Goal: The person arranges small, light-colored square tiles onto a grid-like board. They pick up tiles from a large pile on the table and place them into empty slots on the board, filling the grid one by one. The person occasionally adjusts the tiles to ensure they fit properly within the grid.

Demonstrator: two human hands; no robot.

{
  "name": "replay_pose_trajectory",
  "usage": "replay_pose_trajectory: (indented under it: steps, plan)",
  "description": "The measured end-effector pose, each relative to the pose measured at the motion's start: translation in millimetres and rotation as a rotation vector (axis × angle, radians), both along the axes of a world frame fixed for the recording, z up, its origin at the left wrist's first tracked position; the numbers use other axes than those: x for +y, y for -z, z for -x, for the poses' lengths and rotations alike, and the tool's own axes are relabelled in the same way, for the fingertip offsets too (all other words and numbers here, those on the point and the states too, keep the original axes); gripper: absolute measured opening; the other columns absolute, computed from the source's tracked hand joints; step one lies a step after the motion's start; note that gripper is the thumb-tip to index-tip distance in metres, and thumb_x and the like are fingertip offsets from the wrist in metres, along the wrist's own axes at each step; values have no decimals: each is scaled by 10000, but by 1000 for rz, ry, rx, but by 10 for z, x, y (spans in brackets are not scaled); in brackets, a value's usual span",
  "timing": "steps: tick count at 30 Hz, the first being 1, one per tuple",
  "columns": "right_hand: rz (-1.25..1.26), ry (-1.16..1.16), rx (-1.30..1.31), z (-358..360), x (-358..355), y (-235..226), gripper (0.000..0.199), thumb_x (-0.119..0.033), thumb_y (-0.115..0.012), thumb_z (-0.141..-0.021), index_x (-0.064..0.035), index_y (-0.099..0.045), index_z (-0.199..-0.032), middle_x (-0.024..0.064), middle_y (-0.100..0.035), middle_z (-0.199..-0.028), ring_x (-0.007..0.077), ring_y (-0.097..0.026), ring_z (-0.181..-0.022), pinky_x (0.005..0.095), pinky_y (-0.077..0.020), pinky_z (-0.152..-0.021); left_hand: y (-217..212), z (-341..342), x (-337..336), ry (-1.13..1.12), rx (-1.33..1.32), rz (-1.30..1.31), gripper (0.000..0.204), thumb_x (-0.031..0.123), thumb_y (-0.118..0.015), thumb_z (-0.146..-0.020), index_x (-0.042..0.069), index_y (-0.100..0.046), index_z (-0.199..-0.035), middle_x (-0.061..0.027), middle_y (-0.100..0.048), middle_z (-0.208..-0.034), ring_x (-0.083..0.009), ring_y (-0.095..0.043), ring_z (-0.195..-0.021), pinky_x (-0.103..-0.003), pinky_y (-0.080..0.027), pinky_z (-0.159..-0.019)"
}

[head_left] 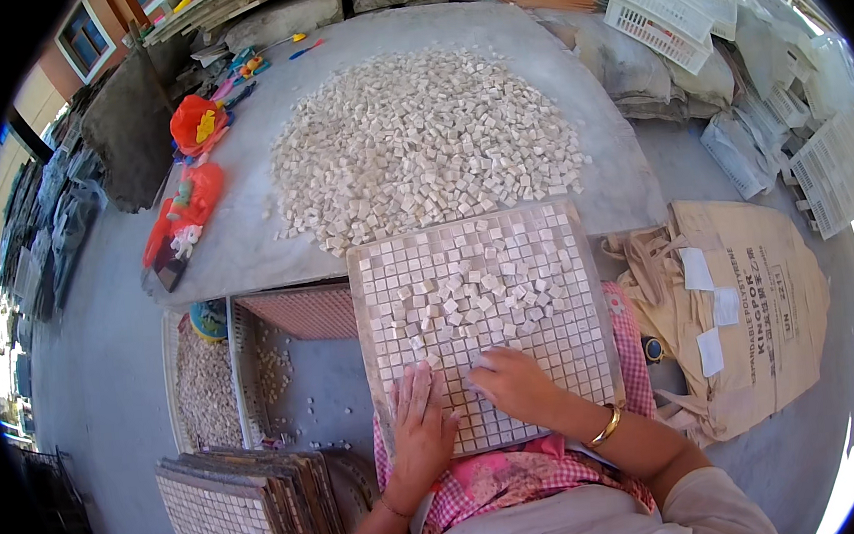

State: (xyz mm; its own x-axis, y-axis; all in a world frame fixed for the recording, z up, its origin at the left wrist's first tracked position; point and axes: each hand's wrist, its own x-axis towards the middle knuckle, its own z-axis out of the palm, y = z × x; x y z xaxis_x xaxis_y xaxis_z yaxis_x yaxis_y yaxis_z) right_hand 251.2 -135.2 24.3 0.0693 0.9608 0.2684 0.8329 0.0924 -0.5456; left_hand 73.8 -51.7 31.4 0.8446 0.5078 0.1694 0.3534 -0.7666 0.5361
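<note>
A square grid board (362, 302) lies on my lap, its small compartments largely filled with pale stone tiles. Loose stone cubes (474, 285) are scattered on top of it, mostly over the middle and upper part. My left hand (419, 423) rests flat on the board's lower left, fingers stretched forward. Close by on the right, my right hand (519, 385) has its fingers curled together low over the tiles. Whatever those fingers hold, if anything, is hidden. A gold bracelet circles my right wrist.
Beyond the board, a large heap of stone cubes (417, 137) covers a grey table (245, 251). Filled boards (226, 514) are stacked at lower left, near a white crate of cubes (205, 380). A brown sack (752, 322) lies at right; red plastic bags (202, 189) sit on the table's left edge.
</note>
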Motion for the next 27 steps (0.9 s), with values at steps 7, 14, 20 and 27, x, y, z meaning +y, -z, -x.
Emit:
replay_pose_trajectory:
  steps: [7, 14, 20, 27]
  plan:
    - [82, -81, 3, -110, 72, 18, 108, -143, -543, -788, -47, -590, -802, 109, -546, -780, 296, -558, -808, 403, -461, -709, 6, 133, -58, -43, -5, -23, 590, 148, -626, -792, 6, -427, -1329, -181, -330, -1438, -375, -269, -1350, -516, -185, -1096]
    - [12, 216, 212, -471, -139, -194, 112, -126, -581, -827, -39, -633, -875, 118, -615, -821, 307, -587, -784, 401, -476, -689, 27, -18, -307, 63, 314, -22, 753, 365, -630, -793, 34, -325, -1397, -112, -286, -1477, -266, -236, -1382, -553, -138, -1099]
    - [62, 321, 219, -686, -375, -297, 104, -108, -611, -814, -33, -629, -884, 133, -608, -806, 321, -586, -777, 394, -476, -682, 38, -98, -297, 81, 314, -48, 839, 407, -661, -752, 40, -293, -1411, -105, -275, -1483, -239, -246, -1379, -556, -125, -1101]
    - [-78, 320, 52, -556, -220, -186, 159, -130, -653, -781, -40, -622, -909, 113, -603, -855, 297, -585, -800, 380, -479, -698, -114, -306, -276, 58, 263, -58, 873, 382, -706, -716, 41, -295, -1406, -135, -277, -1476, -275, -254, -1371, -549, -148, -1099]
